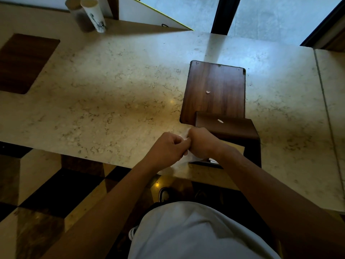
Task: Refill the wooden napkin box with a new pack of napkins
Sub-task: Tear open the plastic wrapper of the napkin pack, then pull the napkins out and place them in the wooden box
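Observation:
A dark wooden napkin box stands at the near edge of the marble counter, its open side toward me. Behind it lies its flat wooden lid with a small paper scrap on it. My left hand and my right hand meet just left of the box, both closed on a white napkin pack held between them. Most of the pack is hidden by my fingers. A pale sheet shows at the box's lower opening.
A white patterned cylinder stands at the far left by a mirror. A dark wooden inset is set into the counter at left. The counter's front edge runs just below my hands, with a checkered floor beneath.

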The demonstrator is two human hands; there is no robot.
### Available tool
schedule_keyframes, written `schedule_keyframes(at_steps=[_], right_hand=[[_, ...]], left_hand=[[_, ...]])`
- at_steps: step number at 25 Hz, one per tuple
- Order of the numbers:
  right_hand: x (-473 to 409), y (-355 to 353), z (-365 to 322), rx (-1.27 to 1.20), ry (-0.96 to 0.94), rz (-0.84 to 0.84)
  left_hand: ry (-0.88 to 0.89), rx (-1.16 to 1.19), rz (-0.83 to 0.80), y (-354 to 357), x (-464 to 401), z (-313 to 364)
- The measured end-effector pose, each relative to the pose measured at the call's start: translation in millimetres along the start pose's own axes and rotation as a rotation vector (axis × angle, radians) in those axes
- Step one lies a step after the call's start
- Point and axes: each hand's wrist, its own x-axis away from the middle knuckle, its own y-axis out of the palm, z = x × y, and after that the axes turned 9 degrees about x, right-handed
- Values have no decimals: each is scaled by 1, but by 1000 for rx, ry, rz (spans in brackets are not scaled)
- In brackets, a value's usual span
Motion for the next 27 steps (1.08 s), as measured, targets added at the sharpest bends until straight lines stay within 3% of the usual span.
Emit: schedule_keyframes(at_steps=[4,10,12,15,17,25,27], right_hand=[[2,4,9,-102,15,129],[21,-15,23,-408,61,248],[31,-23,28,-583,37,233],[48,-32,37,-956,16,144],[55,-32,45,-1016,-50,83],[66,-19,51,-953,-103,170],[67,-15,52,-977,-112,127]], left_hand=[[-55,138,11,-2,-1,-5],[-271,138,448,-14,-10,-44],[-307,199,388,-19,-13,-48],[-250,632,131,-30,-15,-50],[-234,831,6,-36,-14,-50],[-160,849,-46,-31,-15,-42],[-147,861,-85,-29,-16,-41]])
